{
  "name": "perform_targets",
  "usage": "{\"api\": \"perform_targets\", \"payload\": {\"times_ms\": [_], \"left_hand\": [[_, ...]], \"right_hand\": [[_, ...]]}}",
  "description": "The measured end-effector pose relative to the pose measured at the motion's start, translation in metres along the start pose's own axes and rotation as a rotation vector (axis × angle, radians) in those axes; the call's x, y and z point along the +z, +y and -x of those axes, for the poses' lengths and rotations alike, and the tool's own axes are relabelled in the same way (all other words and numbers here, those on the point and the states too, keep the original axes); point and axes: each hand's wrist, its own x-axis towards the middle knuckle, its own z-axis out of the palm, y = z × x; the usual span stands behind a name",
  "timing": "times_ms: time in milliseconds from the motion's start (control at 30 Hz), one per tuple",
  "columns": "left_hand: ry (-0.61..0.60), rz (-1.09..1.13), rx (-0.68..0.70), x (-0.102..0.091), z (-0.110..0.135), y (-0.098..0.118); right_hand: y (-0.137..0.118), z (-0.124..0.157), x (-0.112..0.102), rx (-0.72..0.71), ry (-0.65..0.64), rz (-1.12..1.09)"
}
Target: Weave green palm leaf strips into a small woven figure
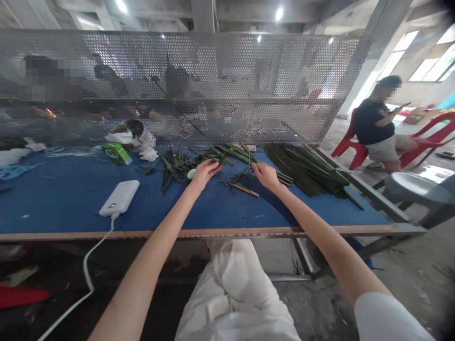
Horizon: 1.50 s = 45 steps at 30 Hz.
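we're watching thin leaf strips lying between the left hand and the right hand on the blue table, and we're not managing to tell whether either is pinching anything. we're sensing risk: a careless sweep could be mixing them into the long leaves.

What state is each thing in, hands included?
Left hand, fingers curled at leaf scraps, grip unclear
Right hand, fingers bent, grip unclear
Leaf scraps, scattered loose
Long leaves, piled lengthwise
White power bank, lying flat, cable plugged in
Cable, hanging past table edge
Green box, open or shut unclear
Mesh screen, upright
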Motion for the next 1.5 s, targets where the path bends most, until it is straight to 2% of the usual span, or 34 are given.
{"api": "perform_targets", "payload": {"times_ms": [100, 200, 267, 333, 367, 433, 500, 600, 700, 767, 867, 1000, 1167, 1267, 1500], "left_hand": [[0.055, -0.024, 0.038, 0.006, -0.005, 0.001], [0.271, -0.211, 0.182, 0.001, -0.011, 0.003], [0.453, -0.446, 0.372, -0.009, -0.012, 0.006], [0.562, -0.752, 0.544, -0.023, -0.01, 0.008], [0.597, -0.901, 0.583, -0.03, -0.008, 0.009], [0.592, -1.142, 0.581, -0.041, -0.003, 0.011], [0.594, -1.287, 0.539, -0.048, 0.001, 0.012], [0.554, -1.416, 0.514, -0.052, 0.006, 0.013], [0.555, -1.484, 0.521, -0.053, 0.008, 0.012], [0.536, -1.498, 0.511, -0.054, 0.008, 0.01], [0.44, -1.47, 0.499, -0.053, 0.006, 0.008], [0.348, -1.428, 0.538, -0.046, 0.007, 0.007], [0.33, -1.415, 0.686, -0.026, 0.015, 0.01], [0.28, -1.417, 0.719, -0.016, 0.02, 0.009], [0.185, -1.391, 0.728, -0.014, 0.02, 0.004]], "right_hand": [[-0.007, -0.013, 0.005, 0.051, 0.062, 0.043], [-0.015, -0.024, 0.013, 0.067, 0.084, 0.031], [-0.017, -0.025, 0.018, 0.049, 0.099, 0.058], [-0.015, -0.021, 0.021, 0.015, 0.096, 0.095], [-0.013, -0.019, 0.022, -0.011, 0.079, 0.107], [-0.008, -0.014, 0.02, -0.036, 0.062, 0.118], [-0.002, -0.011, 0.015, -0.017, 0.076, 0.121], [0.006, -0.011, 0.007, 0.015, 0.085, 0.164], [0.012, -0.011, 0.003, 0.077, 0.0, 0.269], [0.015, -0.01, 0.003, 0.119, -0.071, 0.317], [0.017, -0.008, 0.005, 0.142, -0.109, 0.328], [0.017, -0.009, 0.002, 0.158, -0.115, 0.327], [0.017, -0.01, -0.002, 0.149, -0.139, 0.293], [0.019, -0.01, -0.001, 0.186, -0.123, 0.274], [0.023, -0.011, 0.0, 0.286, -0.09, 0.143]]}}
